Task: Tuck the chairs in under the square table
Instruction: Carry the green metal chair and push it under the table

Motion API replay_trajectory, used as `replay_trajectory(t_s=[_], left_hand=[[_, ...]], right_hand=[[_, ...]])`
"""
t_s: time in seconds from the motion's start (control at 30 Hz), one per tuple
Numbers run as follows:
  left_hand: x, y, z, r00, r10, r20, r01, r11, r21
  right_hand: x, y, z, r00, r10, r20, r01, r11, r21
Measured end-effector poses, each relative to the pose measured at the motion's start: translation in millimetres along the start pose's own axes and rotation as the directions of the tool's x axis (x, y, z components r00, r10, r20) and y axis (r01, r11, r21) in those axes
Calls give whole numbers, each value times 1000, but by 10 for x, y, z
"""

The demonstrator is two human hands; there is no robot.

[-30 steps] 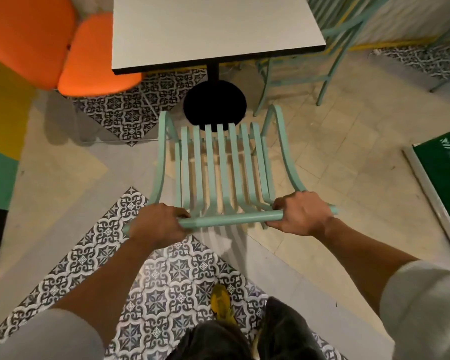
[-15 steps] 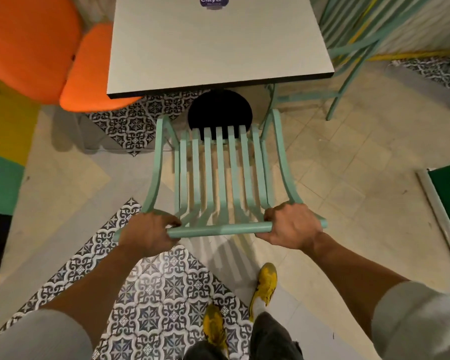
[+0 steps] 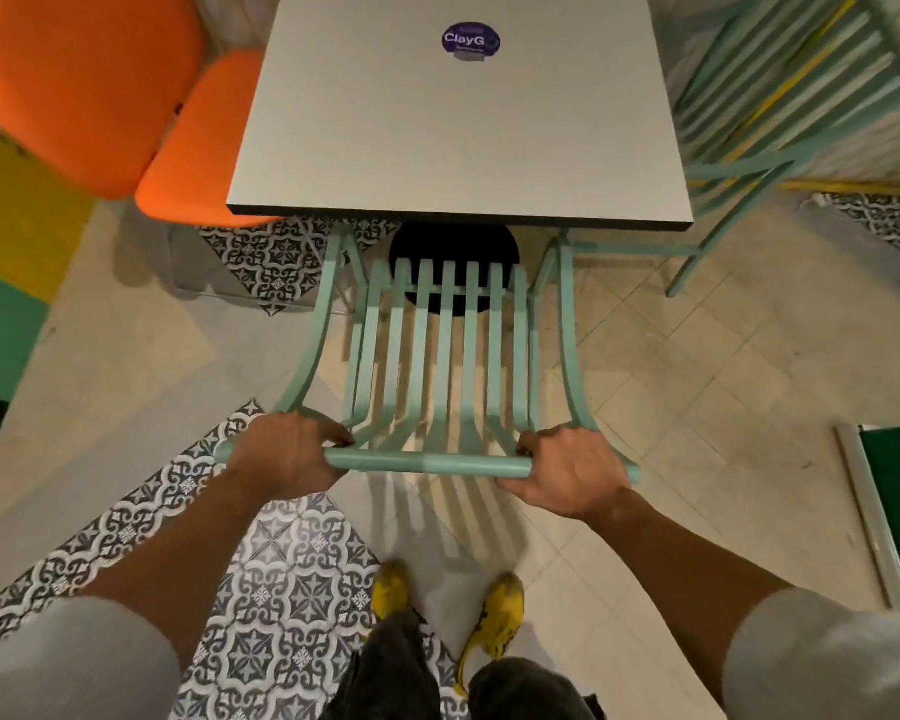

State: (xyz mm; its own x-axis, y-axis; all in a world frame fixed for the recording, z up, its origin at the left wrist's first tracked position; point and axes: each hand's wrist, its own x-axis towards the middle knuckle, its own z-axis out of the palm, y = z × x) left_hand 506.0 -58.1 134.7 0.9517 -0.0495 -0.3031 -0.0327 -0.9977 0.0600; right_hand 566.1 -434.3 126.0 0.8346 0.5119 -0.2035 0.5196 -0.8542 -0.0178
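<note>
A mint-green slatted chair point(image 3: 445, 356) stands in front of me, its seat's front edge just under the near edge of the square grey table point(image 3: 453, 132). My left hand point(image 3: 287, 454) grips the left end of the chair's top rail. At the rail's right end my right hand point(image 3: 567, 470) is closed around it. The table's round black base point(image 3: 453, 246) shows through the slats. An orange chair point(image 3: 126, 96) sits at the table's left side, its seat partly under the top. Another mint-green chair point(image 3: 780, 122) stands at the table's right.
A purple round sticker point(image 3: 470, 40) lies on the tabletop. A green board with a pale frame point(image 3: 894, 511) lies on the floor at right. A yellow and green wall panel point(image 3: 6, 252) runs along the left. My yellow shoes point(image 3: 494, 615) stand behind the chair.
The chair has slid forward toward the table, so its seat front now reaches under the near edge. I have stepped closer; both hands keep their grip on the rail.
</note>
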Motion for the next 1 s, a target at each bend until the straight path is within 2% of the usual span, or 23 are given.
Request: replay_trajectory(t_s=[0.17, 0.4, 0.8, 1.0], left_hand=[[178, -52, -46, 1000, 24, 10, -24, 1000, 16], [335, -96, -170, 997, 62, 38, -64, 996, 59], [658, -152, -265, 998, 33, 60, -37, 997, 67], [631, -64, -407, 983, 34, 182, -37, 999, 13]], right_hand=[[201, 82, -56, 999, 36, 25, -37, 998, 46], [384, 94, -231, 986, 90, 141, -105, 989, 107], [680, 188, -282, 978, 139, 156, -147, 988, 42], [590, 94, -457, 953, 187, 240, -210, 975, 71]])
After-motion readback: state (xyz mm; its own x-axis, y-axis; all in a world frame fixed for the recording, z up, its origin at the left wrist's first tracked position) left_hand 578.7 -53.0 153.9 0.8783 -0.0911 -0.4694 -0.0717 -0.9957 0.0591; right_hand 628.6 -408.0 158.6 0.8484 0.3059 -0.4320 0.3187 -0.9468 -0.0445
